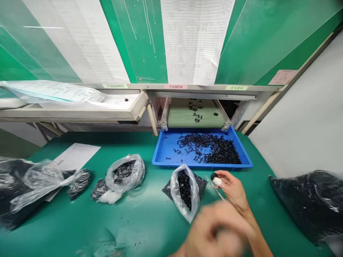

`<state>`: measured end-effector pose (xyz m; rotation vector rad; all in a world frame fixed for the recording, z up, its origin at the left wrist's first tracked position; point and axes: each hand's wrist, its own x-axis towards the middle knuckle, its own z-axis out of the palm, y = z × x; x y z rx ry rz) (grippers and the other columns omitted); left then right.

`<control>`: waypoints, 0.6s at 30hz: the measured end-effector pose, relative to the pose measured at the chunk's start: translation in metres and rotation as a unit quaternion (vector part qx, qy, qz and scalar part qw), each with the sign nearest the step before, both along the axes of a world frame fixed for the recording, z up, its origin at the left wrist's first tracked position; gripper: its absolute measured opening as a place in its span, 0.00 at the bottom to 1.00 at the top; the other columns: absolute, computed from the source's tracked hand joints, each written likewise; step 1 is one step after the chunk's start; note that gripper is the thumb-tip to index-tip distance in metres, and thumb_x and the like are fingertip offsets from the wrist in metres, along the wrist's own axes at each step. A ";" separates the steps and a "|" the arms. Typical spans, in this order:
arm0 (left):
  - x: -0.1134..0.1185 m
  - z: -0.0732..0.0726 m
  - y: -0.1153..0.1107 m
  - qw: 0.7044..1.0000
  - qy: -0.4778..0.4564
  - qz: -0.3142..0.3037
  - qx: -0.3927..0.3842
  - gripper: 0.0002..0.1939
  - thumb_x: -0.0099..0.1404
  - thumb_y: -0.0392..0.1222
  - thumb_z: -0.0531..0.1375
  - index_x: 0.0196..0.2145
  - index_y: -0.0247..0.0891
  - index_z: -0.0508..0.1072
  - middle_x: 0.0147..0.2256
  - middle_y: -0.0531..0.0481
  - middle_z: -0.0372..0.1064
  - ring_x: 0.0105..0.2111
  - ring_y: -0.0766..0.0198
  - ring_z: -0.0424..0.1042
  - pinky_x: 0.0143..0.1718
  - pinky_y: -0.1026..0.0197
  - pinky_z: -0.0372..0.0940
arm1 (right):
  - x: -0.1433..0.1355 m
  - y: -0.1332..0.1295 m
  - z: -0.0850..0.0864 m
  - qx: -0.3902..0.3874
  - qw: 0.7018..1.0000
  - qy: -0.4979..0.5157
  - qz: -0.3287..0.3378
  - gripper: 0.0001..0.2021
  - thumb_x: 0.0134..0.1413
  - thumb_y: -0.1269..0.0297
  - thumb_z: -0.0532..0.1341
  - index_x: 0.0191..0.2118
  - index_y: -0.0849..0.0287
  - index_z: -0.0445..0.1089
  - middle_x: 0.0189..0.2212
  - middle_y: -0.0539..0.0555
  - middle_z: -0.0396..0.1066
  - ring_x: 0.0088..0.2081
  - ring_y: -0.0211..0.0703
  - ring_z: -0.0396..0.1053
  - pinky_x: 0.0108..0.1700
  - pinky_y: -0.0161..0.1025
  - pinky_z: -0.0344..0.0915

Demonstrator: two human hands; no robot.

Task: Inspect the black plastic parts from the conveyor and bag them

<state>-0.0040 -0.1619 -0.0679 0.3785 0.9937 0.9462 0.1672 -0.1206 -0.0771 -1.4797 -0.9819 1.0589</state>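
My right hand [234,191] pinches a small round black part [214,176] between thumb and finger. A white cover [217,182] sits on the thumb. Beside these fingers runs a thin metal stick-like tool [219,192]; its rear end is hidden, so I cannot tell which hand has it. My left hand [214,226] is curled and smeared by motion close to the camera, overlapping the right forearm; its fingertips do not show clearly. Just left of the right hand, an open clear bag [174,189] holds many small black parts [184,187].
A blue tray [158,157] with scattered black pieces stands below a green conveyor belt [178,117] carrying several parts. Another open bag [136,175] of round black parts lies left. Filled bags [13,200] lie far left, and a large black-filled bag [308,203] far right.
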 end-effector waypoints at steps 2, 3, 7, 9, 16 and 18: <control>0.009 0.006 0.021 0.997 0.022 0.008 0.076 0.12 0.57 0.47 0.62 0.40 0.43 0.73 0.27 0.48 0.66 0.28 0.60 0.65 0.27 0.61 0.61 | -0.009 0.005 0.008 -0.003 0.999 0.012 0.030 0.21 0.35 0.53 0.67 0.37 0.60 0.71 0.28 0.52 0.71 0.27 0.40 0.68 0.29 0.35 0.66; 0.011 0.007 0.033 0.991 0.040 0.009 0.124 0.12 0.56 0.46 0.63 0.39 0.42 0.73 0.27 0.49 0.65 0.26 0.62 0.63 0.26 0.63 0.59 | -0.014 0.006 0.010 -0.006 0.999 0.020 0.045 0.20 0.37 0.54 0.67 0.38 0.59 0.71 0.28 0.52 0.71 0.27 0.40 0.69 0.29 0.35 0.66; 0.012 -0.003 0.063 0.969 0.086 -0.032 0.230 0.12 0.60 0.49 0.59 0.36 0.38 0.73 0.20 0.55 0.57 0.20 0.69 0.53 0.20 0.66 0.49 | -0.024 0.009 0.006 0.017 0.995 -0.026 0.092 0.14 0.45 0.61 0.61 0.39 0.60 0.70 0.29 0.51 0.69 0.27 0.37 0.67 0.29 0.32 0.63; 0.010 -0.010 0.068 0.961 0.106 -0.059 0.249 0.12 0.62 0.50 0.57 0.33 0.37 0.71 0.18 0.57 0.53 0.19 0.70 0.50 0.20 0.66 0.46 | -0.023 0.011 0.006 0.068 0.983 -0.124 0.120 0.13 0.50 0.64 0.57 0.42 0.59 0.71 0.30 0.51 0.68 0.29 0.37 0.66 0.30 0.32 0.62; 0.013 -0.023 0.072 0.947 0.141 -0.087 0.276 0.16 0.66 0.53 0.50 0.29 0.39 0.64 0.17 0.58 0.58 0.17 0.69 0.55 0.20 0.66 0.51 | -0.026 0.025 0.003 0.148 0.935 -0.270 0.176 0.13 0.57 0.67 0.51 0.40 0.58 0.73 0.27 0.51 0.69 0.28 0.37 0.66 0.30 0.32 0.61; 0.012 -0.028 0.075 0.951 0.142 -0.062 0.267 0.17 0.65 0.54 0.50 0.28 0.39 0.64 0.17 0.57 0.59 0.17 0.69 0.56 0.20 0.66 0.52 | -0.033 0.037 -0.007 0.129 0.932 -0.285 0.181 0.13 0.58 0.68 0.49 0.37 0.60 0.71 0.22 0.49 0.68 0.23 0.35 0.65 0.27 0.30 0.61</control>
